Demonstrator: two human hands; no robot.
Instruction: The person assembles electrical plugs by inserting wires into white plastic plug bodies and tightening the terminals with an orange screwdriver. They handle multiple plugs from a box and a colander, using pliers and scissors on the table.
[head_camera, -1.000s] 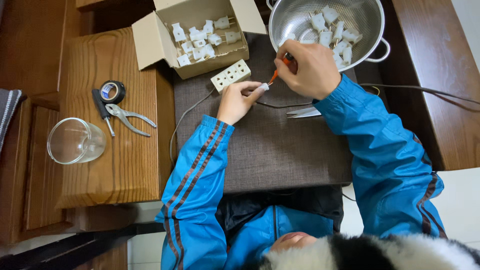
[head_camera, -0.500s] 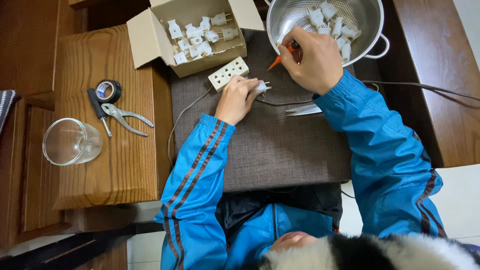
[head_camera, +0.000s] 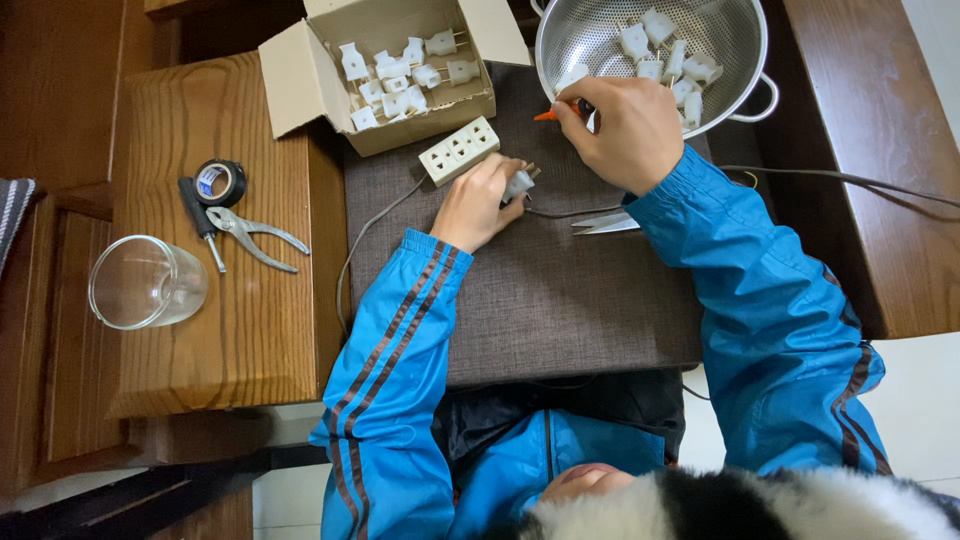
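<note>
A brown woven mat (head_camera: 540, 300) is taken as the reference surface. The left hand (head_camera: 478, 200) is closed around a white plug (head_camera: 520, 183) near the mat's far edge, the plug's metal prongs showing just past the fingers and pointing toward the right hand (head_camera: 625, 130). A thin grey cord (head_camera: 560, 212) is seen running from the plug across the mat. The right hand is closed on an orange-handled screwdriver (head_camera: 552, 114), held at the mat's far edge, where the wrist overlaps the rim of a metal colander (head_camera: 745, 90) containing more white plugs. A white power strip (head_camera: 458, 151) lies at the mat's far left corner, touching or just beside the left hand's fingers, with a cardboard box (head_camera: 300, 80) of further white plugs immediately behind it. A pair of scissors (head_camera: 608, 222) rests on the mat just beside the right forearm. The near half of the mat is uncovered apart from the two blue sleeves. To the left of the mat, on the wooden table (head_camera: 200, 330), a roll of black tape (head_camera: 220, 182), pliers (head_camera: 255, 238) and a glass jar (head_camera: 145, 282) are set well apart from both hands. The plug is white, small and blocky, and mostly hidden by the grip.
</note>
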